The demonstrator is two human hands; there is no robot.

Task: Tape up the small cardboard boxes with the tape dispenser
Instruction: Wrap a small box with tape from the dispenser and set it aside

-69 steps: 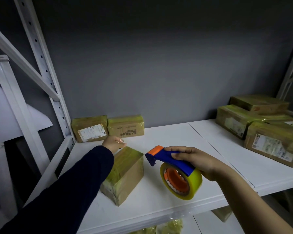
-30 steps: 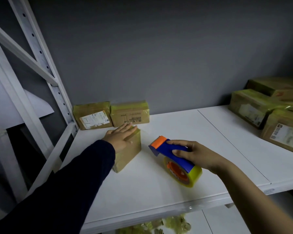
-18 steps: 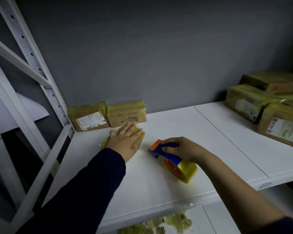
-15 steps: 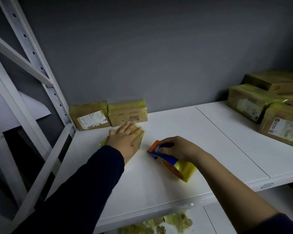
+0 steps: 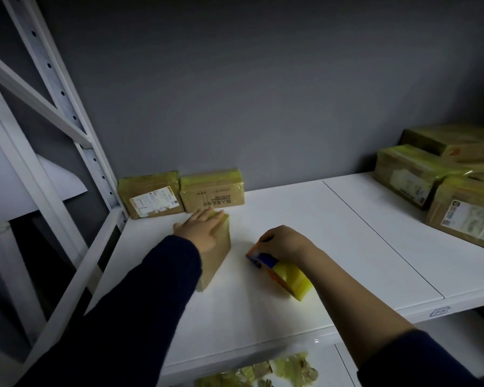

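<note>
The left hand lies flat on the box and covers most of the top face, so any seam there cannot be seen. The right hand curls over the dispenser and hides most of its handle. The forearm covers the far side of the roll. The stack at right is cut off by the frame edge. Print on the label is too small to read. Yellow-green scraps on the lower shelf are cut by the bottom edge and cannot be identified.
</note>
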